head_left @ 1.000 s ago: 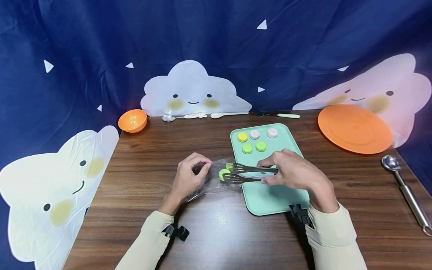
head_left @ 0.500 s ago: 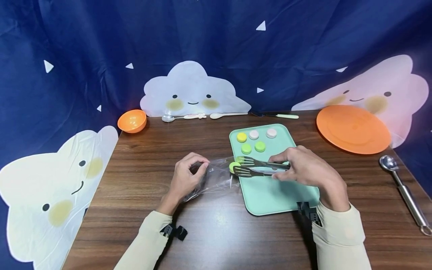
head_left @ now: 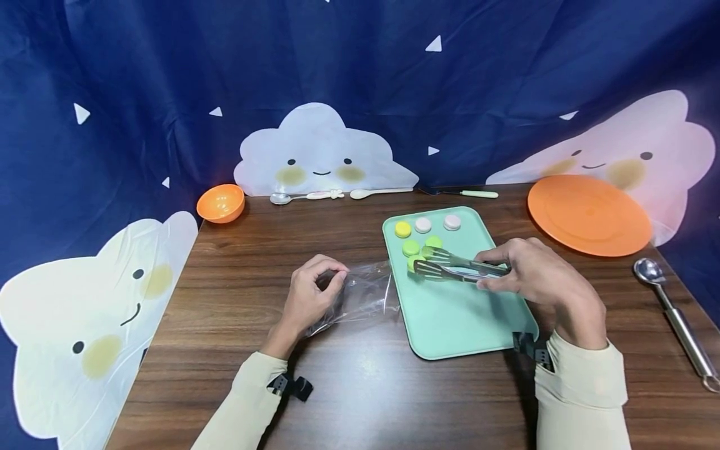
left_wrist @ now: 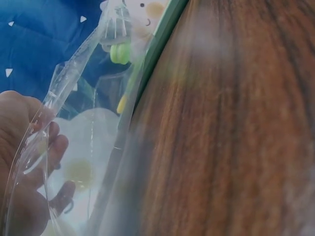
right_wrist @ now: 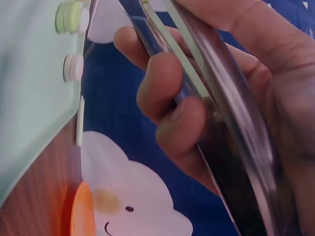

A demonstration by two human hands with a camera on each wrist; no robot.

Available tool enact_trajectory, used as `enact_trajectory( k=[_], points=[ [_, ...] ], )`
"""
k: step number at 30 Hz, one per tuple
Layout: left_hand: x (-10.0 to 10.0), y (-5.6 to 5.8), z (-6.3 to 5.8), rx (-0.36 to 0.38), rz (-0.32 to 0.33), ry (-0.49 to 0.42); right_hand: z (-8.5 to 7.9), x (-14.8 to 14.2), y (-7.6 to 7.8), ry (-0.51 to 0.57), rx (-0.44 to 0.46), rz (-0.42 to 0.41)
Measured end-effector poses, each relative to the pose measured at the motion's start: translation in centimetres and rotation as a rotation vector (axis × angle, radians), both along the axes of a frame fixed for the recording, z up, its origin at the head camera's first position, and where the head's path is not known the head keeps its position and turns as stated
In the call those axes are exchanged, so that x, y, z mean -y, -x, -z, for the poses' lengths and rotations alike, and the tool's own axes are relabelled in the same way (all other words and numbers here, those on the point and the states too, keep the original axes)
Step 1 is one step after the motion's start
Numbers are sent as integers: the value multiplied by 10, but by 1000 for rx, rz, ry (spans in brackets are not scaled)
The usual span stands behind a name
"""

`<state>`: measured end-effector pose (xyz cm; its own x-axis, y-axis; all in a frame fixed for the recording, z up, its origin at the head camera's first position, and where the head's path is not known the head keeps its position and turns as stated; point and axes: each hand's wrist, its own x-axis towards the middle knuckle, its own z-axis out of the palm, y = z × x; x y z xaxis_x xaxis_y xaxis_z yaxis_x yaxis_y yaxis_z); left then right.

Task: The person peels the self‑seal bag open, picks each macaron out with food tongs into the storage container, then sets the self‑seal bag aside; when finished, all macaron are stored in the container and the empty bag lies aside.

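My left hand (head_left: 312,297) pinches the edge of a clear plastic bag (head_left: 368,290), which stretches right to the tray's left edge. In the left wrist view the transparent film (left_wrist: 71,83) covers part of the fingers. Over the mint-green tray (head_left: 467,325), my right hand (head_left: 540,281) grips slotted serving tongs (head_left: 465,263). Between the tong tips is a green macaron (head_left: 414,262), close beside two other green macarons (head_left: 410,248) on the tray. Behind these sit one yellow macaron (head_left: 402,229) and two pale pink macarons (head_left: 452,222). The right wrist view shows fingers wrapped around the tong arms (right_wrist: 231,108).
An orange bowl (head_left: 221,204) stands at the back left corner, an orange plate (head_left: 590,215) at the back right. A metal scoop (head_left: 682,334) lies along the right edge. Two spoons (head_left: 382,191) and a green-handled utensil (head_left: 479,194) line the back edge.
My right hand has drawn the tongs and green macaron rightward and back, away from the bag to over the tray near the other green macarons. The left hand has barely moved.
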<state>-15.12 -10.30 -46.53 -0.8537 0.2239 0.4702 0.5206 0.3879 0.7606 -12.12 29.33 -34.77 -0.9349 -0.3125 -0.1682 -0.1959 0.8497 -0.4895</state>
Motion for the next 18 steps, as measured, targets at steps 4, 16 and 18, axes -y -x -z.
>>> enact_trajectory(
  k=[4, 16, 18],
  points=[
    [1, 1, 0, -8, -4, -4, 1, -11, 1, -13, 27, 48],
    [3, 1, 0, 4, -8, 2, 17, -41, 10, -101, -11, 194],
    [2, 1, 2, 1, -5, -2, 22, -44, 12, -118, -21, 196]
  ],
)
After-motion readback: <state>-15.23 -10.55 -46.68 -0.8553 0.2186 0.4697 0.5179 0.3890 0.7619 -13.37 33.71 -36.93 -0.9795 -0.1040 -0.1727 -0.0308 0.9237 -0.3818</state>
